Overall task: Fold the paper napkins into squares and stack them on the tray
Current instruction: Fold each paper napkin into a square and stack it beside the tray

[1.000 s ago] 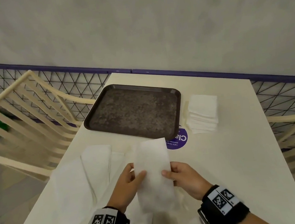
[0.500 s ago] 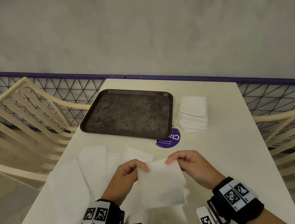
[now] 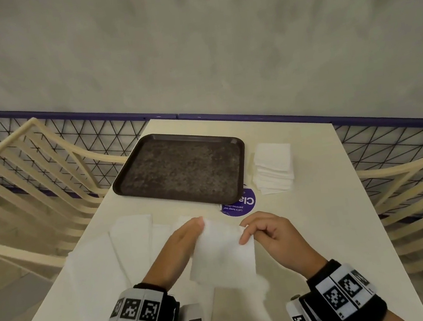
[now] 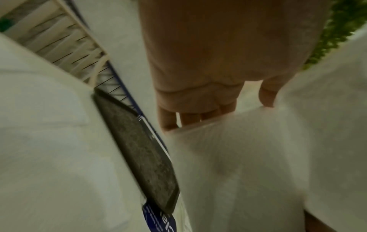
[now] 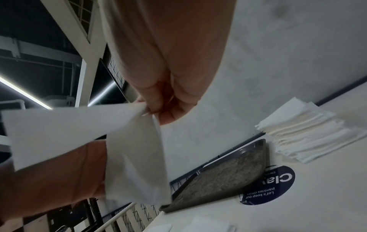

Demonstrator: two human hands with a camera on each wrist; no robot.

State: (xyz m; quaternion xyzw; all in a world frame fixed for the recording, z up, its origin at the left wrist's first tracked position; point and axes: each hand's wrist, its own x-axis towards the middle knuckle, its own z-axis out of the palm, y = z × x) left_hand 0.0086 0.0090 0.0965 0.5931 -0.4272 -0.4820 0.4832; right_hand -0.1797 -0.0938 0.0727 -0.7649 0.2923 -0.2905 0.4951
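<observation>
I pinch the napkin (image 3: 221,251) above the table, right hand (image 3: 271,236) nipping its top corner, left hand (image 3: 182,242) gripping the other edge. I should match corners squarely before creasing. Beyond, the tray (image 3: 179,169) lies bare.

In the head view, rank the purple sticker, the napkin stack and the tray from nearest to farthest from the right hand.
From the right hand:
1. Purple sticker, just beyond the hand, slightly left.
2. Napkin stack, farther back, on the tray's right.
3. Tray, back left; its near right corner sits on the sticker, but most of it lies farthest.
</observation>
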